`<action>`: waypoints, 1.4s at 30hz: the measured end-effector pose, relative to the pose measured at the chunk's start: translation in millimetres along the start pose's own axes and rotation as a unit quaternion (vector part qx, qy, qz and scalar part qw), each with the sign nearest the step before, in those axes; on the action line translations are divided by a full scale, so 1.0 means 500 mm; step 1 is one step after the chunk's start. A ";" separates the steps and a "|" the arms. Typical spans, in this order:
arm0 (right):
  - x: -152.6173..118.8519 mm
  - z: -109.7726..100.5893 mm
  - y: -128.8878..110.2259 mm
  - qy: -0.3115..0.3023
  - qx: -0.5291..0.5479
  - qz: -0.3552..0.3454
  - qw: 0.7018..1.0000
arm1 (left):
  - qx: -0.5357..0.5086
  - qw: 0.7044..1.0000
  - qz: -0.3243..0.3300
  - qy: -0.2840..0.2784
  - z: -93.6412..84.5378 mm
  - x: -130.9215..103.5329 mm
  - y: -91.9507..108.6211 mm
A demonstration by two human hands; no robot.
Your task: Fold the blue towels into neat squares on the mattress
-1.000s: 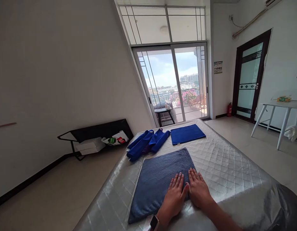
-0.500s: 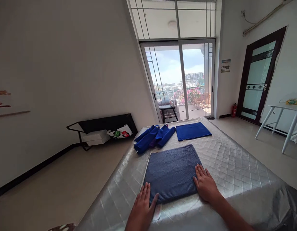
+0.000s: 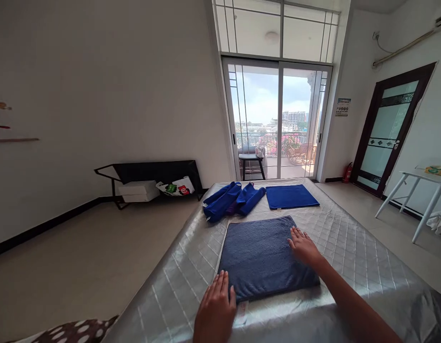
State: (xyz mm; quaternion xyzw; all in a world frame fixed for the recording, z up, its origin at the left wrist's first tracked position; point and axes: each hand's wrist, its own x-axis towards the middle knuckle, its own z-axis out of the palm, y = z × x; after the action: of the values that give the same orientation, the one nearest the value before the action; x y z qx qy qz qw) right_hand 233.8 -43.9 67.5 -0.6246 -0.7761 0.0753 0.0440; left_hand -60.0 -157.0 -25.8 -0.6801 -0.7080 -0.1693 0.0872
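Observation:
A dark grey-blue towel [image 3: 259, 255], folded into a flat rectangle, lies on the silver quilted mattress [image 3: 349, 243]. At its near left corner rests my left hand [image 3: 217, 302], fingers stretched out with nothing held. My right hand [image 3: 304, 245] lies flat over the towel's right edge, fingers extended. Beyond the towel a flat folded bright blue cloth [image 3: 292, 196] is spread on the mattress. To its left are rolled or bunched blue cloths [image 3: 223, 202], with a bit of purple showing between them.
A black bench-like frame [image 3: 156, 174] by the left wall holds a white box [image 3: 138, 190] and a printed bag [image 3: 175, 186]. Sliding glass doors [image 3: 277, 119] stand behind the mattress. A white table [image 3: 425, 176] is at the right. Brown polka-dot fabric [image 3: 77, 331] shows at lower left.
My right hand has slid farther up along the towel's right edge, uncovering the near right corner. My left hand stays by the near left corner. The camera view has turned slightly.

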 end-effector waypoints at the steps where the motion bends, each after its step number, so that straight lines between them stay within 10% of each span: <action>1: 0.019 -0.004 -0.006 0.003 0.000 0.004 1.000 | 0.003 1.000 -0.004 0.008 -0.004 0.000 0.002; 10: 0.091 0.070 0.016 0.030 0.014 0.023 0.999 | 0.048 0.999 -0.020 0.000 -0.042 -0.006 0.008; 15: 0.091 0.071 0.014 0.024 0.032 0.028 0.999 | -0.034 0.995 0.081 0.050 -0.050 -0.003 0.019; 21: 0.086 0.058 0.005 0.024 0.042 0.032 0.998 | -0.131 0.972 0.192 -0.026 -0.073 0.123 0.184; 28: 0.091 0.084 0.022 0.029 0.010 0.006 0.999 | -0.077 0.953 0.290 -0.044 0.072 0.301 0.317; 32: 0.094 0.083 0.020 0.029 0.025 0.019 0.999 | -0.061 0.971 0.214 -0.084 0.115 0.319 0.269; 42: 0.090 0.072 0.015 0.019 0.019 0.033 0.999 | -0.036 0.987 0.055 -0.145 0.083 0.311 -0.062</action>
State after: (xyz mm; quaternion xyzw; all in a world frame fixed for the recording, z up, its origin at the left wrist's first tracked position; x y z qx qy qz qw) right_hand 225.6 -0.8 29.5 -0.6499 -0.7527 0.0798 0.0687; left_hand -95.6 2.4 -13.0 -0.7383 -0.6678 -0.0890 -0.0321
